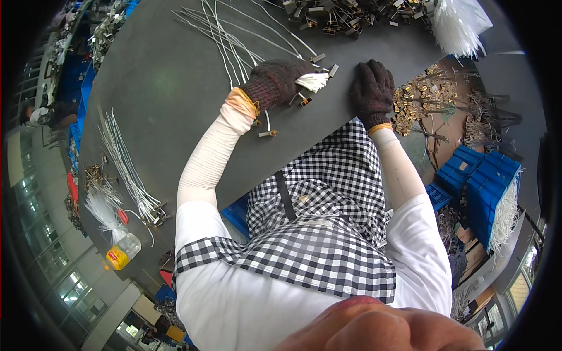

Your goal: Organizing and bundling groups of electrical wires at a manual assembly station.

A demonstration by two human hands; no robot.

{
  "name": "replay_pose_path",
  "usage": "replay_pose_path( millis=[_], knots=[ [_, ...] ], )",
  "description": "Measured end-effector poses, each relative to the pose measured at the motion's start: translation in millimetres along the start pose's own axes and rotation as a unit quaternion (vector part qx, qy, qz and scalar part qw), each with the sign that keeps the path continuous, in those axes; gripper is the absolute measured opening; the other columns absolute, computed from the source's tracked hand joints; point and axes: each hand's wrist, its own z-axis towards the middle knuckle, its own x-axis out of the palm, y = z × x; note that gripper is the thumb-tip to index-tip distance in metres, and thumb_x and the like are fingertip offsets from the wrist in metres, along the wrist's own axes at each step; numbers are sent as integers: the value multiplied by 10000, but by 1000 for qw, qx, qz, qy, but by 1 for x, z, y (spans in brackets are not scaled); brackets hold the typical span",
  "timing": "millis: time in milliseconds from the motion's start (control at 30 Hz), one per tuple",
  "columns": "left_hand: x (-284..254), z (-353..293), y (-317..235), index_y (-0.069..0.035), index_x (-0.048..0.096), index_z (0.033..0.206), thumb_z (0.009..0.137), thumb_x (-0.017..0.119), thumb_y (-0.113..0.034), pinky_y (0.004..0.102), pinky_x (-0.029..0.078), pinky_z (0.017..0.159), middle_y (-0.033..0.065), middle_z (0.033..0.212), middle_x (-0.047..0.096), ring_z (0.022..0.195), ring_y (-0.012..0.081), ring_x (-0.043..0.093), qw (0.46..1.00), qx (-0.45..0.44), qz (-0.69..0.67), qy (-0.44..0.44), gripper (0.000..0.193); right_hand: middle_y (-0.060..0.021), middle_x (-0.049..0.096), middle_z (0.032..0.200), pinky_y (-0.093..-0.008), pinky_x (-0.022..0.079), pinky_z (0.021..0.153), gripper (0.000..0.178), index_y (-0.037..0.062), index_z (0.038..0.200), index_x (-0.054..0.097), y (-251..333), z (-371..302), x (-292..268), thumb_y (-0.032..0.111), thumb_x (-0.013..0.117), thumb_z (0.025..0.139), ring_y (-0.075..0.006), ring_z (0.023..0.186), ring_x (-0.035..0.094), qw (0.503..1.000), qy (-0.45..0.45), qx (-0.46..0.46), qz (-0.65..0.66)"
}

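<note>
My left hand point(280, 80), in a dark knit glove, is closed around a small bunch of white sleeved wires point(312, 81) on the dark grey table point(170, 88). Small metal terminals point(303, 100) hang and lie just below that hand. My right hand point(372, 88), also gloved, rests flat on the table's edge with fingers together and nothing in it. White arm sleeves and a checked black-and-white apron point(328, 199) fill the middle of the view.
Loose white wires point(234, 35) fan across the far table, with a heap of metal terminals point(345, 14) and a white wire bundle point(459, 26) beyond. A second wire bunch point(126, 169) and a plastic bottle point(124, 251) lie left. Blue crates point(480, 181) and brass parts point(424, 96) sit right.
</note>
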Motion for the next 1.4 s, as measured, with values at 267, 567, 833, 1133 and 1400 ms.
replay_pose_path(
  millis=[267, 567, 833, 1133, 1400],
  knots=[
    [6, 33, 19, -214, 635, 1275, 850, 675, -330, 427, 543, 883, 122, 1170, 697, 1043, 325, 679, 998, 5, 21, -53, 443, -157, 588, 1270, -501, 393, 1074, 423, 108, 1206, 626, 3, 7, -7, 222, 646, 799, -377, 1214, 532, 1000, -9, 0, 4],
    [13, 27, 11, -113, 677, 1173, 850, 655, -348, 467, 539, 852, 172, 1057, 711, 976, 367, 684, 990, -45, 7, -134, 400, -166, 589, 1244, -489, 444, 1011, 374, 108, 1177, 623, 12, 14, -6, 167, 640, 807, -382, 1149, 567, 1000, -2, 19, -3],
    [15, -23, 7, -17, 701, 1067, 898, 721, -183, 273, 544, 729, 63, 934, 720, 843, 139, 686, 780, -98, -521, -333, 238, -198, 683, 1130, -516, 515, 845, 388, 142, 1209, 621, 64, 131, 8, 396, 627, 916, -407, 1074, 640, 966, 176, 142, 127],
    [30, -20, -34, -21, 709, 931, 915, 695, -227, 225, 477, 562, 46, 788, 688, 673, 95, 651, 582, -196, -742, -269, 207, -143, 696, 882, -369, 541, 706, 285, 55, 1096, 620, 44, 65, 8, 277, 644, 918, -266, 788, 677, 941, 121, 190, 251],
    [58, 69, -76, -70, 695, 1056, 828, 676, -20, 284, 579, 713, 65, 886, 719, 824, 193, 722, 571, -185, -755, -265, 234, -90, 680, 845, -289, 514, 656, 283, 12, 1098, 603, 57, 22, -75, 223, 652, 916, -139, 721, 629, 842, 179, 293, 417]
  ],
)
